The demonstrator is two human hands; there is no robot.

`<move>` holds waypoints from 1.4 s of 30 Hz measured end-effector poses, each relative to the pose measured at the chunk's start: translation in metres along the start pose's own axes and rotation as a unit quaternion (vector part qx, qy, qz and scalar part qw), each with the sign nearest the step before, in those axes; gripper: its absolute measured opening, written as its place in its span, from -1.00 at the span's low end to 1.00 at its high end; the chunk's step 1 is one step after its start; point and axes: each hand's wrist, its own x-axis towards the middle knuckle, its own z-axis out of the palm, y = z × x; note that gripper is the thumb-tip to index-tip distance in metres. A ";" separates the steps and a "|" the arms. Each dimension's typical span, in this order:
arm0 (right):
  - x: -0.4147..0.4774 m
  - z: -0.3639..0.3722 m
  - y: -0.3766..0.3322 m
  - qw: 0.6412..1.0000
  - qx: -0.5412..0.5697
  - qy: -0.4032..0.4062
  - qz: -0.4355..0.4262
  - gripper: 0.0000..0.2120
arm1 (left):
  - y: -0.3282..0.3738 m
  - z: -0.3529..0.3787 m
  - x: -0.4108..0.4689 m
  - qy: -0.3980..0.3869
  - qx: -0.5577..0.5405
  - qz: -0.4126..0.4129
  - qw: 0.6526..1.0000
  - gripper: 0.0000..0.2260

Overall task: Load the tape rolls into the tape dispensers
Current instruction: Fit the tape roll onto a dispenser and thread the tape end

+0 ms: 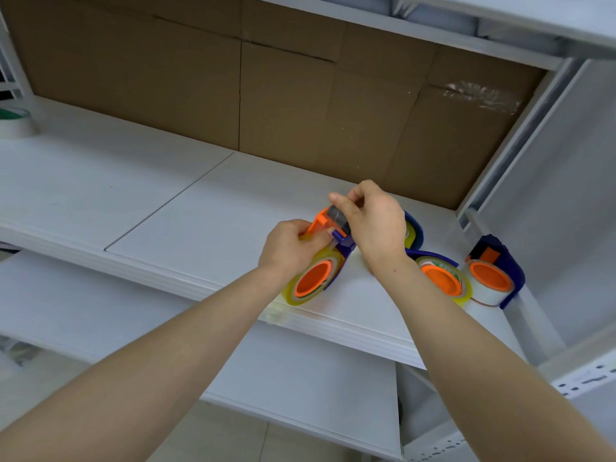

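A blue and orange tape dispenser [345, 243] lies near the front edge of the white shelf [133, 195]. A yellowish clear tape roll [308, 291] sits on its orange hub. My left hand [290, 248] grips the top of this roll and the orange front part. My right hand [373, 221] pinches the dark roller end of the dispenser from above. To the right stand two more blue dispensers, one with a yellowish roll [443, 278] and one with a whitish roll [490, 281]. A fourth dispenser [415, 231] shows partly behind my right wrist.
Brown cardboard [266, 95] lines the back of the shelf. A white roll with a green core [15, 123] stands at the far left. A metal upright [520, 135] bounds the shelf on the right. A lower white shelf [300, 378] lies beneath.
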 end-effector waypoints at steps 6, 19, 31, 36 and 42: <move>0.003 -0.005 0.009 0.999 0.029 0.002 0.031 -0.71 | 0.003 -0.016 0.000 -0.103 0.026 -0.067 0.992 -0.43; -0.001 -0.001 0.016 0.995 0.067 0.008 0.072 -0.82 | -0.001 -0.006 -0.004 -0.036 0.302 0.044 0.952 -0.59; 0.014 -0.025 0.019 0.988 -0.142 -0.036 -0.039 -0.72 | 0.001 -0.003 -0.006 -0.028 0.307 0.040 0.950 -0.60; 0.018 -0.025 0.025 0.992 -0.121 -0.026 -0.030 -0.66 | 0.000 -0.005 -0.009 -0.033 0.305 0.039 0.951 -0.61; 0.023 -0.026 0.033 0.997 -0.072 -0.004 -0.004 -0.68 | 0.001 -0.005 -0.010 -0.041 0.301 0.045 0.952 -0.61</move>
